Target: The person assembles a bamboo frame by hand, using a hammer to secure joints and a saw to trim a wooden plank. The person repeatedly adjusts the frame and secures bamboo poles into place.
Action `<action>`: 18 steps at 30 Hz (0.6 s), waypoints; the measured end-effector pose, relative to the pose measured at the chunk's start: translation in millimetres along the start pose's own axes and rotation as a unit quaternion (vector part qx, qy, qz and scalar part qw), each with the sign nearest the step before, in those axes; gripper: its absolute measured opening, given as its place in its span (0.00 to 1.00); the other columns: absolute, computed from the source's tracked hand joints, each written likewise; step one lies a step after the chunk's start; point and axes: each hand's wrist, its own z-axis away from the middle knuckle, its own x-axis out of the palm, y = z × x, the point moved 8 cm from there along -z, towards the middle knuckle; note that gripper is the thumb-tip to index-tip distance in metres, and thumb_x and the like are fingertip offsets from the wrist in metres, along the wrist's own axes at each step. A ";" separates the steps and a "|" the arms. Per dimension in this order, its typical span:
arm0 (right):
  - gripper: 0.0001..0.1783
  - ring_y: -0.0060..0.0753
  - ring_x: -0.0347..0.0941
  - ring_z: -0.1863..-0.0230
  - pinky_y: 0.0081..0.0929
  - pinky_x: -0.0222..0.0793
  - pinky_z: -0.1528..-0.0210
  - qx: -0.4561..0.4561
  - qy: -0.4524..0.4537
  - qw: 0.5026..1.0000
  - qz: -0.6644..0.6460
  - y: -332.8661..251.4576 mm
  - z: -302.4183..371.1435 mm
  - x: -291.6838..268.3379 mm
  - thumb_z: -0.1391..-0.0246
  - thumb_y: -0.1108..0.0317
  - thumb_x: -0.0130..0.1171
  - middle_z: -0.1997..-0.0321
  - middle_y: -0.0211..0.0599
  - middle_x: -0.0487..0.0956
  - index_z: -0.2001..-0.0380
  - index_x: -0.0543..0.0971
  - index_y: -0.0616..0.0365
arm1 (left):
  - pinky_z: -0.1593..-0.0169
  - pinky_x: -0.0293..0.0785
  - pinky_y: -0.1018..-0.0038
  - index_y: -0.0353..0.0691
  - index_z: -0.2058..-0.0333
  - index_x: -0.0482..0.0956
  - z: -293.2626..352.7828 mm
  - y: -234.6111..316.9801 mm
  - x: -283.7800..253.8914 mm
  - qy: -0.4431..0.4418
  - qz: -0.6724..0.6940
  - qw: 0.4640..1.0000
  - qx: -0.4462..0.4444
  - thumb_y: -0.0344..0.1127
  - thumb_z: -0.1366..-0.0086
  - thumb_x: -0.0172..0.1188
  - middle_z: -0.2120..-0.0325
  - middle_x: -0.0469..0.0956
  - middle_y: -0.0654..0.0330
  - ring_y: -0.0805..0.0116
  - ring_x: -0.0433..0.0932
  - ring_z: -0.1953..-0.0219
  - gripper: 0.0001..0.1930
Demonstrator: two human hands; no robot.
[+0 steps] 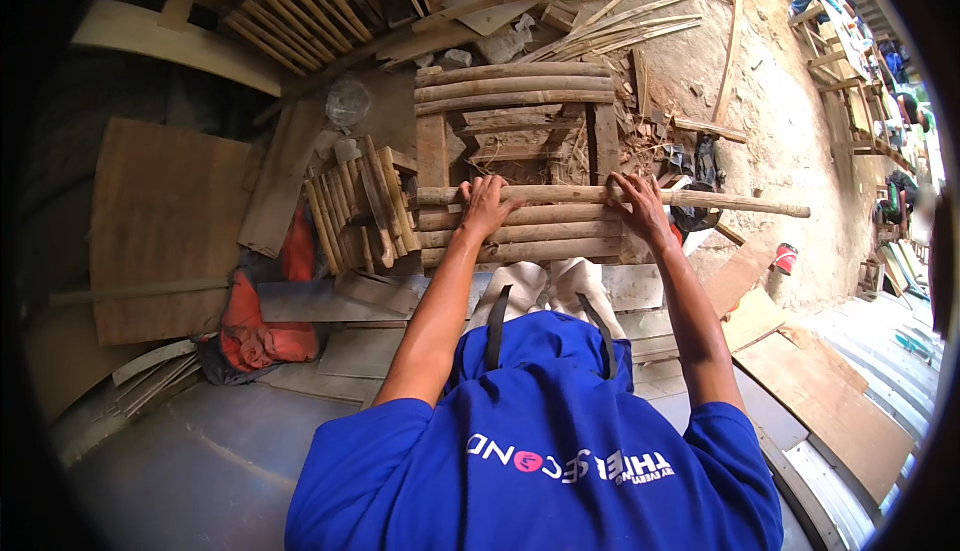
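Observation:
A long bamboo pole lies crosswise over a low wooden frame topped with bamboo slats. Its right end sticks out well past the frame's side. My left hand is bent over the pole near its left end, fingers curled on the far side. Farther right, my right hand grips the same pole just at the frame's right edge. Several slats sit side by side on the near side of the pole, and more bamboo pieces span the far end. Between them the frame is uncovered.
Left of the frame stands a small slatted bamboo piece. Beyond it are an orange cloth item and a large plywood sheet. Bamboo strips lie at the back; a red can stands at right.

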 end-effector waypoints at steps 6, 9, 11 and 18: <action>0.41 0.42 0.68 0.46 0.38 0.59 0.43 -0.026 -0.084 0.996 -0.021 17.9 -23.8 -14.8 0.51 0.53 0.67 0.49 0.41 0.73 0.34 0.64 0.45 | 0.47 0.52 0.59 0.41 0.59 0.73 -21.0 -1.3 -5.7 0.008 -0.026 0.999 0.041 0.67 0.42 0.57 0.63 0.74 0.56 0.59 0.68 0.56 0.31; 0.39 0.42 0.69 0.46 0.38 0.61 0.43 -0.106 -0.090 0.990 -0.005 11.2 -25.3 -10.1 0.50 0.54 0.67 0.47 0.41 0.73 0.36 0.66 0.47 | 0.46 0.53 0.59 0.42 0.57 0.73 -29.6 -2.8 -7.1 0.006 -0.054 0.996 0.073 0.66 0.40 0.55 0.64 0.72 0.58 0.59 0.68 0.56 0.30; 0.37 0.40 0.70 0.48 0.37 0.61 0.44 -0.131 -0.069 0.989 -0.011 9.4 -18.3 -9.7 0.47 0.54 0.64 0.52 0.39 0.73 0.35 0.65 0.46 | 0.46 0.54 0.58 0.43 0.57 0.73 -34.0 -3.1 -5.0 0.000 -0.085 0.992 0.092 0.64 0.40 0.56 0.64 0.71 0.59 0.59 0.68 0.57 0.29; 0.28 0.44 0.70 0.55 0.37 0.64 0.51 -0.125 -0.073 0.989 -0.027 27.0 -9.1 -13.8 0.46 0.65 0.62 0.57 0.40 0.73 0.41 0.69 0.55 | 0.46 0.55 0.57 0.43 0.57 0.71 -36.9 -3.2 -4.8 -0.009 -0.144 0.985 0.097 0.64 0.40 0.56 0.66 0.69 0.59 0.58 0.67 0.59 0.29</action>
